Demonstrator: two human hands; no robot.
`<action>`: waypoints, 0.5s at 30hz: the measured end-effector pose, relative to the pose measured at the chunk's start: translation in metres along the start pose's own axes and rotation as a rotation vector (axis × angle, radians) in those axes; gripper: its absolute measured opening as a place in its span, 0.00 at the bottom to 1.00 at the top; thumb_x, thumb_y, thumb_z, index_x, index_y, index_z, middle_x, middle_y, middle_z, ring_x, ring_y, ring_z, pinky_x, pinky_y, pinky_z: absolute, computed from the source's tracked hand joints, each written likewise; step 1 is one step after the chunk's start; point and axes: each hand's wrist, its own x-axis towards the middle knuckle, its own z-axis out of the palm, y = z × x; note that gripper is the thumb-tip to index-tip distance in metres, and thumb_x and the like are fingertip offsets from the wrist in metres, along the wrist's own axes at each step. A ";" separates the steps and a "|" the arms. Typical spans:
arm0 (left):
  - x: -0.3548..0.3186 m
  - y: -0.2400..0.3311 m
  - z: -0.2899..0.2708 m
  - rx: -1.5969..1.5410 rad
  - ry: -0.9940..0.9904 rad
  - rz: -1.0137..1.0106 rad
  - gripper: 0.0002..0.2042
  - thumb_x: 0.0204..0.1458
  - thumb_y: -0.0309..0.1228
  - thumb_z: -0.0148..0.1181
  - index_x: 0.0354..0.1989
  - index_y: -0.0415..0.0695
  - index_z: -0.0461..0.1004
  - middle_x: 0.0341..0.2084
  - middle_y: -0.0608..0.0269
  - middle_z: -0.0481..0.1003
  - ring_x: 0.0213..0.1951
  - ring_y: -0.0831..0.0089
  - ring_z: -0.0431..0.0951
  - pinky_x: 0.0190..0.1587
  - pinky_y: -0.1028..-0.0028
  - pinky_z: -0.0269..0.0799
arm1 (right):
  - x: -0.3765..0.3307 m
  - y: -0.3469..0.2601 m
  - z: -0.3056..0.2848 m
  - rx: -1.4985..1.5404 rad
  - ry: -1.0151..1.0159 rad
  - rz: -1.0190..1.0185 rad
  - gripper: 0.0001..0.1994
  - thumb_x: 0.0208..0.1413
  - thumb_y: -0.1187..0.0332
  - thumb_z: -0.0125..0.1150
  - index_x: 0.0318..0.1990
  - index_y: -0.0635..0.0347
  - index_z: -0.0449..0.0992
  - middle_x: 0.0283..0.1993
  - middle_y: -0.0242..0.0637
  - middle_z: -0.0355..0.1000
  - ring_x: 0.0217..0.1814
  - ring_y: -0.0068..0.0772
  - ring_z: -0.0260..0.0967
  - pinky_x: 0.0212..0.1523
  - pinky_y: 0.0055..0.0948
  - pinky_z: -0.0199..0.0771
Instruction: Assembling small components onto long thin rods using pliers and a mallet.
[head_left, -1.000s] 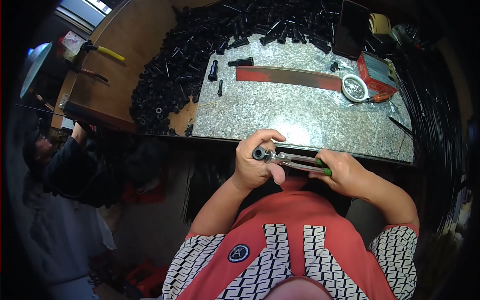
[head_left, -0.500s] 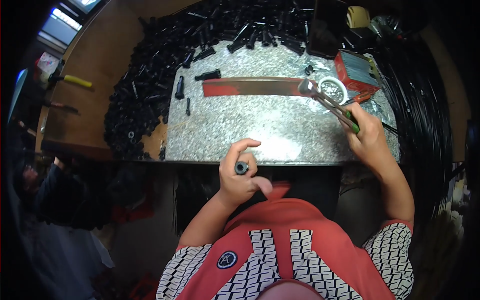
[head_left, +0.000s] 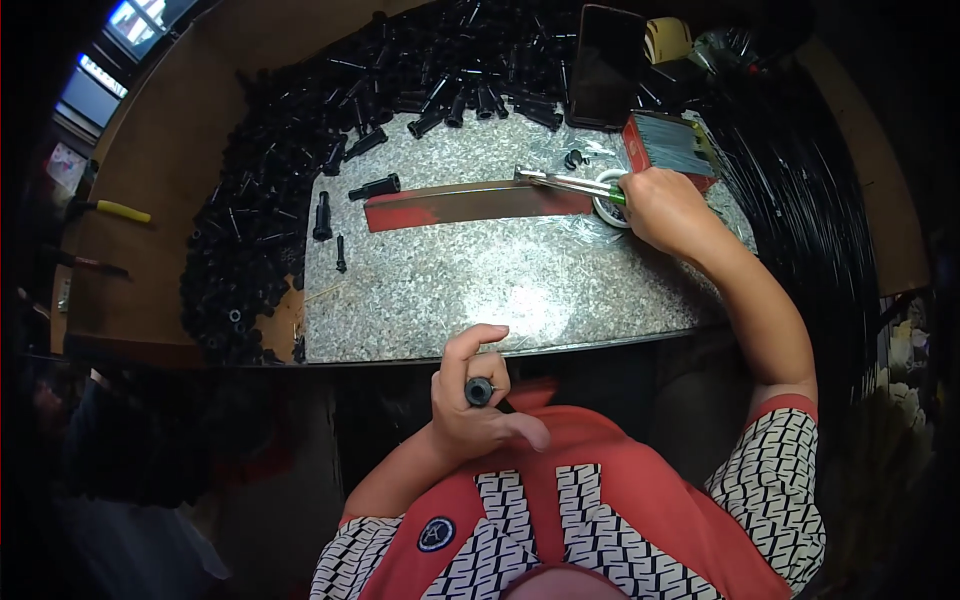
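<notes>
Below the front edge of the speckled stone slab (head_left: 430, 290), my left hand (head_left: 462, 405) curls its lower fingers around a short black tube (head_left: 479, 391). The tube's round hollow end faces up, while index finger and thumb stand apart. My right hand (head_left: 668, 212) grips a pair of green-handled pliers (head_left: 572, 184) over the right side of the slab. Their metal head is over the upper edge of a long flat bar (head_left: 480, 204), red at its left end; I cannot tell whether they touch. A white ring (head_left: 601, 212) lies partly hidden under the right hand.
Black tubular parts (head_left: 240, 220) heap along the slab's left and far sides; a few lie on it. A red box (head_left: 640, 145) and dark flat panel (head_left: 605, 65) stand at the back right. Thin black strands (head_left: 815, 190) fill the right. A yellow-handled tool (head_left: 125, 211) is far left.
My right hand has swung the pliers leftward, from the bar's right end to nearer its middle. The left hand keeps its hold on the tube. The whole view has shifted somewhat.
</notes>
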 end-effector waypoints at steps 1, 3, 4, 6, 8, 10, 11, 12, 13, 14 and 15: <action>-0.003 0.001 -0.001 0.002 0.003 0.009 0.51 0.28 0.53 0.72 0.56 0.32 0.53 0.14 0.77 0.55 0.17 0.87 0.56 0.21 0.83 0.51 | 0.002 -0.001 0.001 -0.038 -0.044 -0.003 0.08 0.46 0.76 0.50 0.30 0.67 0.76 0.29 0.55 0.73 0.35 0.54 0.73 0.39 0.45 0.72; -0.011 0.006 -0.001 0.006 0.035 0.027 0.51 0.28 0.53 0.72 0.56 0.33 0.52 0.14 0.77 0.55 0.17 0.87 0.56 0.21 0.83 0.50 | 0.003 0.000 0.006 -0.046 -0.019 0.003 0.07 0.47 0.76 0.50 0.31 0.67 0.75 0.28 0.54 0.73 0.34 0.55 0.72 0.38 0.47 0.71; -0.015 0.007 -0.002 0.005 0.041 0.037 0.51 0.28 0.53 0.72 0.56 0.33 0.52 0.14 0.77 0.55 0.17 0.87 0.56 0.21 0.83 0.50 | 0.003 0.000 0.008 -0.046 0.001 0.011 0.07 0.48 0.75 0.50 0.31 0.67 0.74 0.26 0.53 0.72 0.32 0.56 0.72 0.37 0.48 0.70; -0.022 0.012 -0.003 0.002 0.079 0.027 0.50 0.29 0.52 0.72 0.56 0.33 0.52 0.14 0.76 0.54 0.17 0.87 0.56 0.21 0.84 0.50 | 0.001 -0.002 0.008 -0.023 0.044 0.028 0.06 0.48 0.74 0.52 0.31 0.67 0.74 0.27 0.53 0.72 0.32 0.56 0.71 0.37 0.48 0.70; -0.027 0.018 -0.005 0.012 0.099 0.048 0.50 0.29 0.52 0.72 0.56 0.33 0.53 0.14 0.76 0.54 0.17 0.87 0.55 0.21 0.84 0.50 | -0.001 -0.005 0.005 0.000 0.091 0.041 0.06 0.47 0.74 0.53 0.31 0.67 0.74 0.27 0.54 0.72 0.33 0.57 0.71 0.37 0.48 0.70; -0.030 0.022 -0.008 0.026 0.119 0.073 0.49 0.30 0.52 0.72 0.56 0.33 0.53 0.14 0.76 0.54 0.17 0.87 0.55 0.22 0.84 0.50 | -0.002 -0.007 0.000 0.082 0.081 0.078 0.08 0.45 0.74 0.53 0.31 0.68 0.75 0.31 0.56 0.73 0.38 0.57 0.72 0.42 0.47 0.71; -0.033 0.023 -0.009 0.016 0.127 0.077 0.49 0.30 0.52 0.71 0.56 0.34 0.53 0.14 0.76 0.54 0.17 0.88 0.55 0.22 0.85 0.50 | -0.003 -0.005 -0.001 0.073 0.093 0.075 0.08 0.45 0.74 0.53 0.31 0.68 0.75 0.31 0.56 0.73 0.38 0.57 0.72 0.42 0.47 0.71; -0.035 0.024 -0.010 0.008 0.137 0.077 0.48 0.30 0.52 0.71 0.55 0.34 0.53 0.14 0.76 0.54 0.17 0.88 0.55 0.22 0.85 0.50 | -0.002 -0.003 0.003 0.091 0.096 0.073 0.07 0.45 0.74 0.54 0.31 0.68 0.75 0.31 0.57 0.73 0.38 0.58 0.71 0.42 0.48 0.70; -0.038 0.026 -0.010 0.011 0.142 0.089 0.48 0.30 0.52 0.71 0.55 0.34 0.53 0.14 0.76 0.54 0.17 0.88 0.55 0.22 0.85 0.50 | -0.001 0.001 0.007 0.109 0.099 0.072 0.07 0.45 0.74 0.54 0.30 0.68 0.75 0.31 0.57 0.73 0.38 0.59 0.71 0.42 0.48 0.70; -0.040 0.028 -0.010 0.015 0.145 0.071 0.48 0.31 0.52 0.71 0.55 0.34 0.53 0.14 0.76 0.54 0.17 0.88 0.55 0.22 0.85 0.50 | 0.000 0.004 0.011 0.106 0.128 0.058 0.06 0.47 0.73 0.58 0.28 0.68 0.70 0.29 0.56 0.72 0.37 0.59 0.70 0.38 0.49 0.67; -0.042 0.030 -0.010 0.019 0.146 0.053 0.48 0.31 0.52 0.71 0.55 0.34 0.53 0.14 0.76 0.54 0.17 0.88 0.55 0.22 0.85 0.50 | -0.001 0.006 0.014 0.102 0.137 0.054 0.06 0.47 0.73 0.58 0.28 0.68 0.70 0.29 0.56 0.72 0.37 0.59 0.70 0.38 0.49 0.67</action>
